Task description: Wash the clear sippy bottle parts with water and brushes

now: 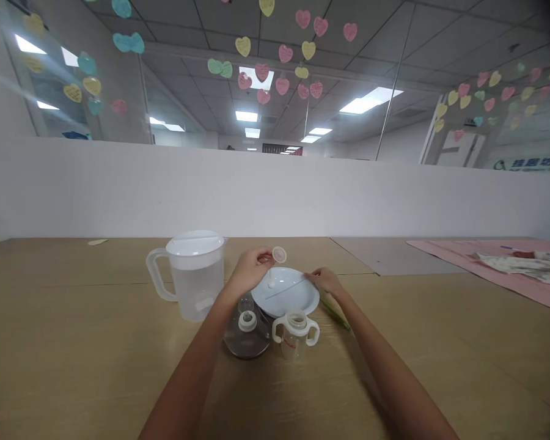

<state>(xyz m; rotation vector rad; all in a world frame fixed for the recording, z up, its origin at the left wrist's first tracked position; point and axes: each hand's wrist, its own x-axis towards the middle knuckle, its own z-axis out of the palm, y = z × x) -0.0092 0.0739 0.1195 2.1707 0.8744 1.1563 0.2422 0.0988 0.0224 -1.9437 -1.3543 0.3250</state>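
Observation:
My left hand [255, 267] pinches a small round translucent disc [279, 255] above the left part of a white bowl [302, 300]. A small white piece [271, 280] shows just under the disc; whether the two are joined I cannot tell. At the bowl's right rim, the fingers of my right hand [322, 280] are closed on a thin grey stick that slants down across the bowl. In front of the bowl stands a clear bottle [294, 342] with two white handles and an uncovered mouth. A white ring with a clear nipple [247, 321] rests on a dark tray [246, 347].
A lidded translucent pitcher [197, 287] stands left of my left hand. Something green and long [335, 315] lies beside the bowl, near my right forearm. Farther right, a pink cloth [467, 263] carries patterned fabric [527, 267]. A white wall [266, 189] borders the wooden table.

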